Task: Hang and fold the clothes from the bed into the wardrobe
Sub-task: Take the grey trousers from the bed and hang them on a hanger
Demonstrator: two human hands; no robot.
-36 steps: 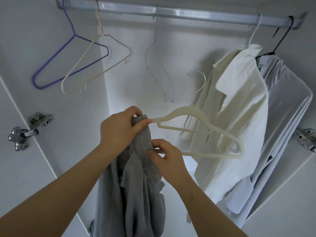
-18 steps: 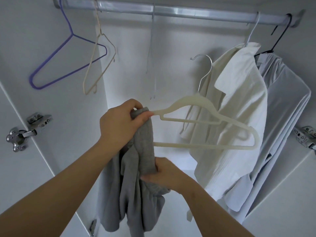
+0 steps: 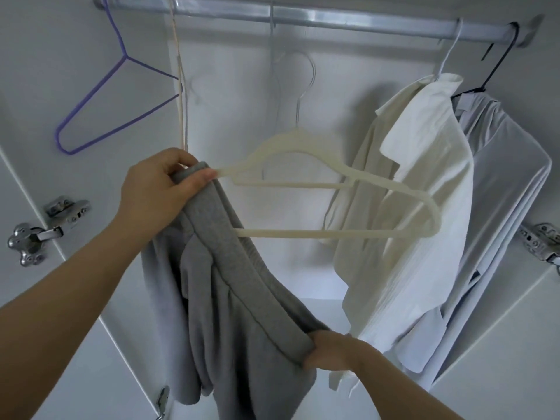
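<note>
A grey garment (image 3: pixel 230 286) hangs over the left end of a cream hanger (image 3: pixel 333 183), which I hold up inside the wardrobe below the metal rail (image 3: pixel 333 21). My left hand (image 3: pixel 160 189) grips the hanger's left tip together with the top fold of the grey cloth. My right hand (image 3: pixel 330 353) grips the garment's thick band lower down and stretches it out toward the lower right. The hanger's metal hook (image 3: pixel 306 74) points up, short of the rail.
On the rail hang a purple hanger (image 3: pixel 121 95), a thin cream hanger (image 3: pixel 180 86) seen edge-on, a white shirt (image 3: pixel 424 192) and a pale grey shirt (image 3: pixel 509 222) on a black hanger. Door hinges (image 3: pixel 39 234) sit on both side panels.
My right hand slid down the grey garment and pulled its band out to the lower right. The cream hanger rose and levelled. The empty hangers on the rail have swung.
</note>
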